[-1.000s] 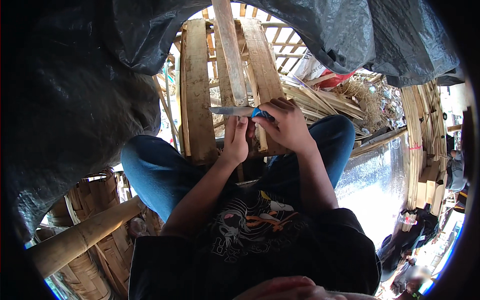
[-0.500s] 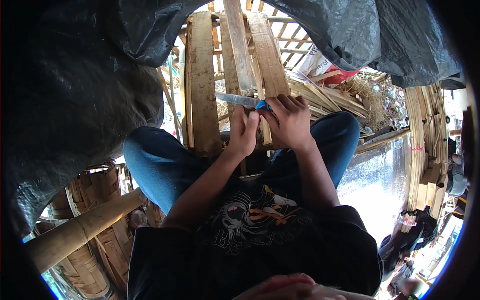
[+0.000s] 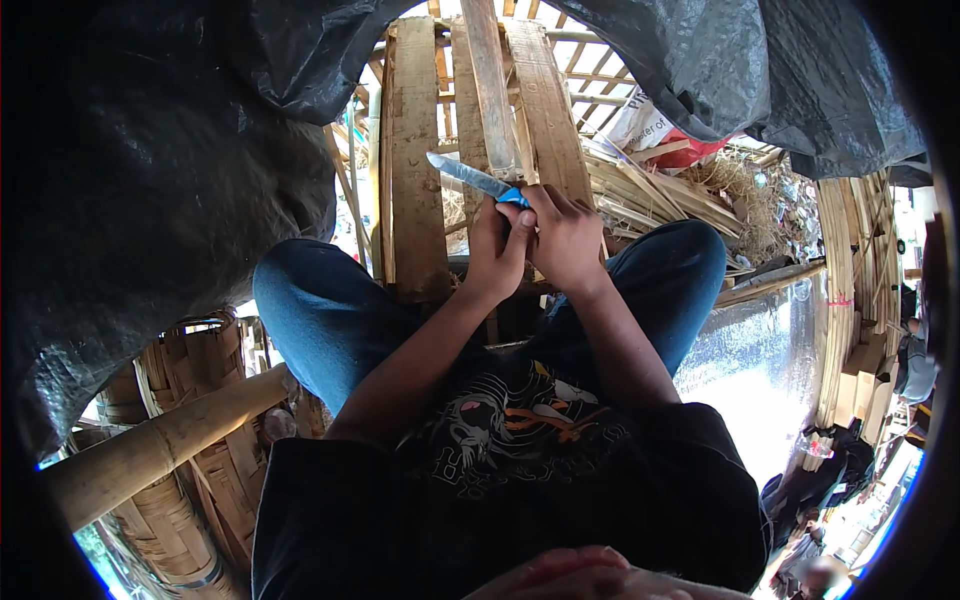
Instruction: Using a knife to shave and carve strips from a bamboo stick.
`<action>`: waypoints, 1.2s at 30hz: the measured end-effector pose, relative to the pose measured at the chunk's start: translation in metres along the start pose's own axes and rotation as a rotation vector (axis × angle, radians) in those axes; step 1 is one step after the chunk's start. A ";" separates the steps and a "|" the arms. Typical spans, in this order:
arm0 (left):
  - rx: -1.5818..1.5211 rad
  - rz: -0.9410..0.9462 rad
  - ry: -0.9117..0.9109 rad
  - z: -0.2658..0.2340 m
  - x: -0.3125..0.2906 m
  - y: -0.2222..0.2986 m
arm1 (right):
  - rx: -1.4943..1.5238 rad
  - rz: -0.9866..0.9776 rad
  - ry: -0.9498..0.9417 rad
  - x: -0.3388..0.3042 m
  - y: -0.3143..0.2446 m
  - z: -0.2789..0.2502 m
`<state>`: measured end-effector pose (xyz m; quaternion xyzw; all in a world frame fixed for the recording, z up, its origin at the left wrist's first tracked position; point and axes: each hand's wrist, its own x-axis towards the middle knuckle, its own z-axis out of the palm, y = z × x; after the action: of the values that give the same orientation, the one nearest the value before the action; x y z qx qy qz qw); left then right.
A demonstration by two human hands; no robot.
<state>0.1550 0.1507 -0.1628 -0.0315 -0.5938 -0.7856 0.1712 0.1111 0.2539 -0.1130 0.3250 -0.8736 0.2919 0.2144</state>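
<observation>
Knife: held over the near end of the planks, ahead of the torso; blade angled toward the far left, with its tip seen over the right edge of the left plank.
Handle: blue; partly covered by fingers.
Right hand: closed around the handle, back of the hand uppermost.
Left hand: just left of the right hand, thumb raised, fingers bent near the handle; whether it grips anything cannot be told.
Wooden bar: lies lengthwise between the left plank and the right plank; near end just beyond the knife; contact with the blade cannot be told.
Jeans: blue; knees spread, 1 on each side of the planks.
Shirt: black, printed front, at the near side.
Cut strips: piled loosely at the far right, beyond the right knee.
Sack: white and red, beyond the cut strips.
Black sheeting: hangs at the left and across the far side.
Bamboo pole: slants across the near left, above woven baskets.
Upright strips: bundled at the right, beside a shiny silver surface.
</observation>
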 end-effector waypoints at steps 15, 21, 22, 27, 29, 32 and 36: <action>-0.080 -0.044 0.007 0.003 0.006 0.008 | -0.057 -0.031 -0.060 0.000 0.007 -0.023; -0.180 -0.090 0.043 0.005 0.006 0.004 | -0.075 -0.038 -0.106 0.006 0.008 -0.029; -0.116 -0.112 0.001 0.000 0.007 0.002 | -0.086 -0.055 -0.121 0.009 0.009 -0.028; -0.094 -0.097 0.011 0.005 0.008 0.001 | -0.101 -0.080 -0.131 0.011 0.016 -0.021; -0.157 -0.115 0.050 0.006 0.010 0.005 | -0.115 -0.095 -0.114 0.012 0.017 -0.021; -0.134 -0.106 0.048 0.004 0.011 0.000 | -0.146 -0.104 -0.102 0.011 0.019 -0.019; -0.133 -0.065 0.058 0.007 0.011 -0.002 | -0.163 -0.108 -0.079 0.011 0.017 -0.022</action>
<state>0.1432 0.1549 -0.1599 -0.0008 -0.5357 -0.8291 0.1601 0.0957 0.2741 -0.0976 0.3646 -0.8834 0.1947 0.2209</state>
